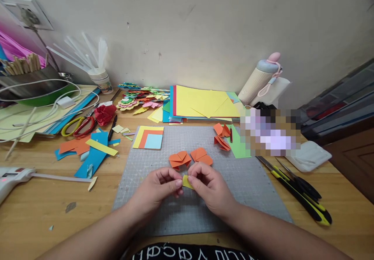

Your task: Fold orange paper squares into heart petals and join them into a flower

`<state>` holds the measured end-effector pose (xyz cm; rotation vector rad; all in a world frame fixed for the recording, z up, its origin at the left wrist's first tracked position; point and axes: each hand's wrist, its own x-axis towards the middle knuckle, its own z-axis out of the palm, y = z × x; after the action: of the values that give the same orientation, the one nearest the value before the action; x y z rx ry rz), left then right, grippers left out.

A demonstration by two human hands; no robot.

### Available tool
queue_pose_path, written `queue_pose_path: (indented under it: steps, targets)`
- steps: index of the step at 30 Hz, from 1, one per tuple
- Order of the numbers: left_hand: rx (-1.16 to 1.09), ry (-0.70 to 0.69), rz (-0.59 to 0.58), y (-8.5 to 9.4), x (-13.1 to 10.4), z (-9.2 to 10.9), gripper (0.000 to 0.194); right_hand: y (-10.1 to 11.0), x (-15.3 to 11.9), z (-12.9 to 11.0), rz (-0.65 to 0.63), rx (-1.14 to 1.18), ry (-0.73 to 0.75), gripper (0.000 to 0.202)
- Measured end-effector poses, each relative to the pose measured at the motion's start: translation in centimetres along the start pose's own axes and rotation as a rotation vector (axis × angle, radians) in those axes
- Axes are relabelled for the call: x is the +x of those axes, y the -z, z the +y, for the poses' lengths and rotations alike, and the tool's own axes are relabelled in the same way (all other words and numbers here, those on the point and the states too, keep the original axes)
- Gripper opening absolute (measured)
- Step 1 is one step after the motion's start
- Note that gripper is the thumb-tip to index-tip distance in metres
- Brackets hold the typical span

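Note:
Between my hands is a small yellow paper piece [187, 181], above the grey cutting mat [181, 221]. My left hand [163, 188] pinches its left edge with thumb and fingers. My right hand [210, 186] has thumb and index finger closed on its right side. Just beyond my fingertips lie two folded orange papers, one on the left [179, 159] and one on the right [201, 156]. More folded orange pieces [222, 143] rest at the mat's upper right. Square sheets in yellow, orange and light blue [153, 140] are stacked at its upper left.
A glue gun [14, 178] lies at the left, near scissors [84, 125] and paper scraps [99, 151]. Large yellow sheets [204, 100] sit by the wall. A bottle [257, 81] stands at the back right. A yellow-black cutter [304, 197] lies on the right.

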<state>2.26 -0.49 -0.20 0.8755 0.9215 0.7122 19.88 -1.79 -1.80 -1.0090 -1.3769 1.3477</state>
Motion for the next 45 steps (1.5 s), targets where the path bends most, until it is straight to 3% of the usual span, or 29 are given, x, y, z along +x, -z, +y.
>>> queue_pose_path:
  steps: [9,12,18,45]
  targets:
    - [0.124,-0.028,0.064,-0.6,-0.4,0.6,0.022,-0.3,-0.6,-0.3,0.005,-0.041,0.012,0.017]
    - [0.150,-0.046,0.087,-0.9,-0.5,0.9,0.020,-0.4,-0.7,-0.6,-0.001,0.024,-0.067,0.012]
    - [0.170,-0.054,0.089,-0.9,-0.4,1.0,0.019,-0.5,-0.5,-0.7,-0.076,0.065,-0.242,0.026]
    - [0.275,-0.095,0.073,-0.7,-0.4,0.8,0.021,-0.5,-0.5,-0.8,-0.076,0.030,-0.272,0.027]
